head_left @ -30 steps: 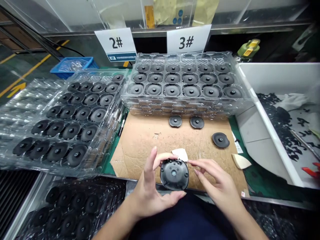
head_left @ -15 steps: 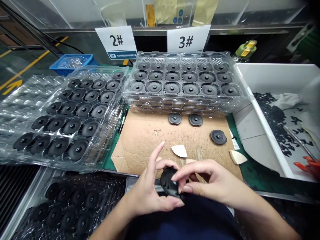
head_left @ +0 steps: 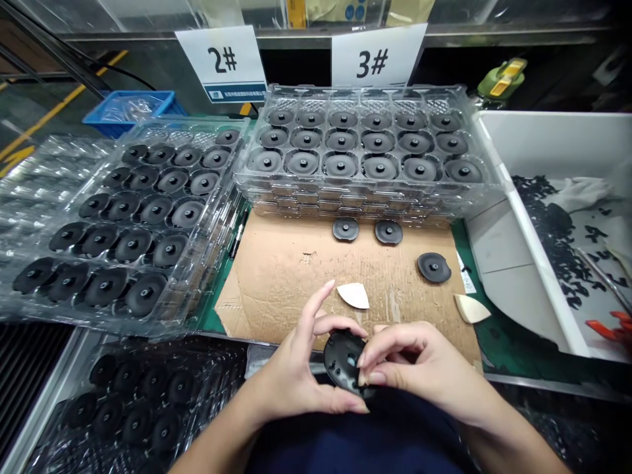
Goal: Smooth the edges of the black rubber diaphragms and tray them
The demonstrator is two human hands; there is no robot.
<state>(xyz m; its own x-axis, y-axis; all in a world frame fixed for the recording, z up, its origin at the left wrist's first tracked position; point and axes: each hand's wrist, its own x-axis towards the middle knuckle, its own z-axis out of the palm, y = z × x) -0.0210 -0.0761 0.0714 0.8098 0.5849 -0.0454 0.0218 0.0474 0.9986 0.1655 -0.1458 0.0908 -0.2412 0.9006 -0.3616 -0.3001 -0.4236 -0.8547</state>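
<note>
A round black disc (head_left: 342, 361) is held near my body, above the front edge of the cardboard (head_left: 276, 263). My left hand (head_left: 306, 368) grips its rim between thumb and fingers, with the index finger raised. The fingertips of my right hand (head_left: 407, 359) are pinched together at the disc's right side; any small piece between them is hidden. Two black discs (head_left: 345, 229) (head_left: 388, 232) lie at the back of the cardboard, and another disc (head_left: 434, 267) lies at its right. A white wedge-shaped piece (head_left: 353, 295) rests just beyond my hands.
Clear trays of black discs (head_left: 340, 187) are stacked at the back, with another filled tray (head_left: 170, 276) at left. A white bin (head_left: 538, 263) at right holds small black parts and a red-handled tool (head_left: 605, 329). A second wedge (head_left: 471, 308) lies beside it. A blue basket (head_left: 101, 118) stands back left.
The view has shifted slightly. My left hand still holds the disc, now turned a little more face-on, and my right fingertips have moved toward its right edge.
</note>
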